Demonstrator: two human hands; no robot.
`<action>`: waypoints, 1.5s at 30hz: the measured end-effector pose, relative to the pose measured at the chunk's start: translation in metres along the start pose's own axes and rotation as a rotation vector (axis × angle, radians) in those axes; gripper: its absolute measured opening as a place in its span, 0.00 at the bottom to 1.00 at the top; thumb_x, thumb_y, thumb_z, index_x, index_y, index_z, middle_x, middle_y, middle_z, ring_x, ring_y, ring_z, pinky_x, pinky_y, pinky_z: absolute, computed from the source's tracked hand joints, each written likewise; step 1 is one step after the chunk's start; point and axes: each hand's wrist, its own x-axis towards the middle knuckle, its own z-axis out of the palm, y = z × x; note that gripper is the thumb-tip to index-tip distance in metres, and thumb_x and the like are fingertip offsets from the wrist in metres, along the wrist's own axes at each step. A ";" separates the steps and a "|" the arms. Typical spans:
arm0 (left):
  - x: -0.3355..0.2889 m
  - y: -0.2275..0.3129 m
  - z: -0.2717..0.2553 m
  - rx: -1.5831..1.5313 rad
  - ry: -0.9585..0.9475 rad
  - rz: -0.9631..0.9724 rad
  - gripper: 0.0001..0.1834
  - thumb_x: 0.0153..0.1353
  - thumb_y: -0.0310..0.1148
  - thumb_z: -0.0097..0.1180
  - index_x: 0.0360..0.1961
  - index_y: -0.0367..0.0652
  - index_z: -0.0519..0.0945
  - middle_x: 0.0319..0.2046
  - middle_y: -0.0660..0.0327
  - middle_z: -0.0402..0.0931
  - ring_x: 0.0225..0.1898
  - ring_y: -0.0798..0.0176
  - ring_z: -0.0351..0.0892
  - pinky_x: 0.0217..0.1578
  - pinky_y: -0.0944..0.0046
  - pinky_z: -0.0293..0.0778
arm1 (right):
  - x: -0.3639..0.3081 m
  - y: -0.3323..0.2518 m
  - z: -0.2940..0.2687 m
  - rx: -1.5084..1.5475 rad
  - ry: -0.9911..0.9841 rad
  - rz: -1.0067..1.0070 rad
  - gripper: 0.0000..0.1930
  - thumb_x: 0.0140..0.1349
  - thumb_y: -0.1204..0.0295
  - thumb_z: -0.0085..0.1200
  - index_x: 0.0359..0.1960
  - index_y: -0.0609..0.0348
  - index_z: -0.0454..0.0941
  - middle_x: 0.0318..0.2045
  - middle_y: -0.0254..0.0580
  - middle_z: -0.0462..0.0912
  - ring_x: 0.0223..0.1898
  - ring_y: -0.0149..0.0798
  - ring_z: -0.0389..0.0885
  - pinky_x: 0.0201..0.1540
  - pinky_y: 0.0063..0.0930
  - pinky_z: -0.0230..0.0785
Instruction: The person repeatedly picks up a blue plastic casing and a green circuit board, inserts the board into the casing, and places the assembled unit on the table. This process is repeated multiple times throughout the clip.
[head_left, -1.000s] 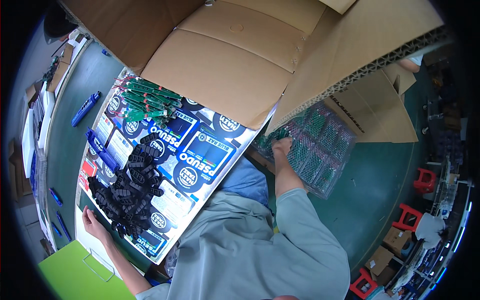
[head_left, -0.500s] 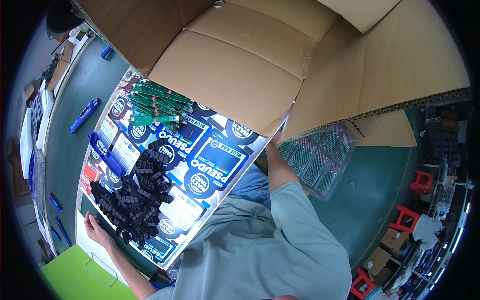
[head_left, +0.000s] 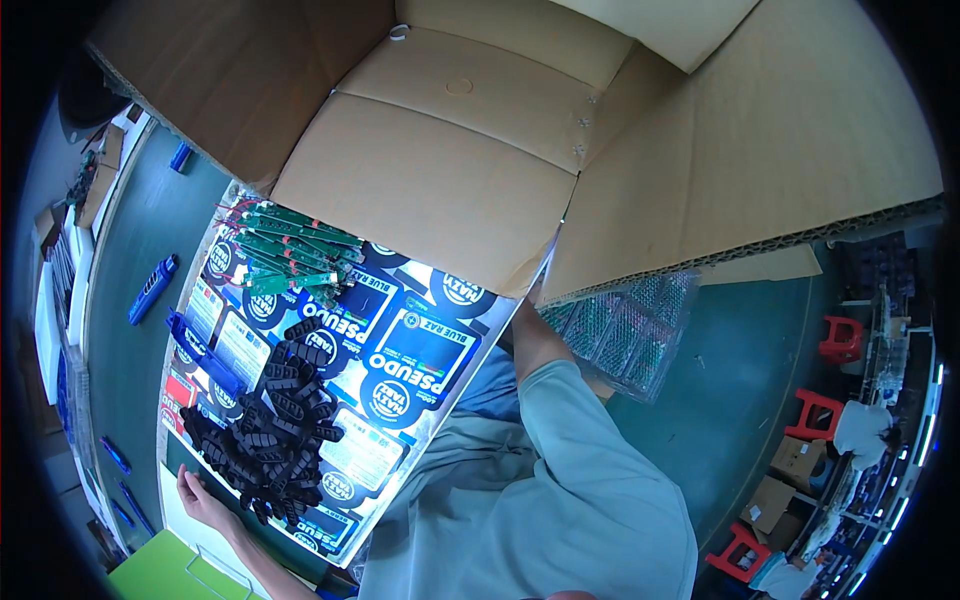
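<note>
My left hand (head_left: 205, 502) rests near the lower left edge of the printed sheet board (head_left: 385, 470), its fingers stretched out and holding nothing. Beside it lies a heap of black ridged plastic pieces (head_left: 270, 435). My right forearm (head_left: 540, 345) reaches up behind the flap of a large opened cardboard box (head_left: 430, 160); that hand is hidden by the cardboard, so whatever it touches does not show. The box's visible inside holds only a small pale ring. A pile of narrow green circuit boards (head_left: 290, 250) with red wires sits on the board below the box.
A blue plastic piece (head_left: 205, 352) lies on the board, and a blue marker (head_left: 153, 290) on the green table. A lime-green panel (head_left: 165, 570) is at the lower left. Clear trays (head_left: 630, 335) stand right of my arm. Red stools (head_left: 815, 413) line the far right.
In the picture the box has shifted left and slightly down, and most of the table scene with it. My left hand keeps its place beside the black pieces; my right hand stays hidden.
</note>
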 end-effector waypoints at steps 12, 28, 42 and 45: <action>0.006 -0.010 -0.008 0.014 -0.028 -0.011 0.15 0.75 0.36 0.51 0.53 0.37 0.81 0.33 0.68 0.73 0.35 0.76 0.69 0.37 0.74 0.66 | 0.020 0.049 -0.004 0.187 -0.117 -0.159 0.34 0.60 0.59 0.61 0.62 0.69 0.65 0.49 0.68 0.81 0.53 0.64 0.81 0.57 0.48 0.74; 0.027 -0.045 -0.013 0.145 -0.050 0.208 0.17 0.74 0.35 0.50 0.53 0.32 0.80 0.43 0.60 0.80 0.40 0.68 0.76 0.44 0.68 0.73 | 0.093 -0.032 -0.105 0.286 -0.047 -0.053 0.28 0.56 0.73 0.63 0.58 0.66 0.67 0.52 0.63 0.80 0.51 0.57 0.83 0.55 0.45 0.76; 0.044 -0.064 -0.026 0.339 -0.004 0.214 0.14 0.71 0.33 0.56 0.47 0.32 0.81 0.41 0.56 0.82 0.40 0.66 0.78 0.45 0.66 0.75 | 0.171 -0.084 -0.022 -0.188 0.080 0.031 0.20 0.65 0.68 0.54 0.54 0.69 0.71 0.53 0.58 0.77 0.56 0.57 0.78 0.52 0.48 0.79; 0.042 -0.065 -0.023 0.366 0.012 0.188 0.13 0.71 0.33 0.56 0.47 0.32 0.81 0.41 0.57 0.82 0.39 0.66 0.79 0.45 0.66 0.75 | 0.175 -0.079 -0.015 -0.275 0.087 -0.029 0.22 0.64 0.68 0.56 0.55 0.70 0.69 0.51 0.54 0.76 0.56 0.56 0.77 0.51 0.47 0.80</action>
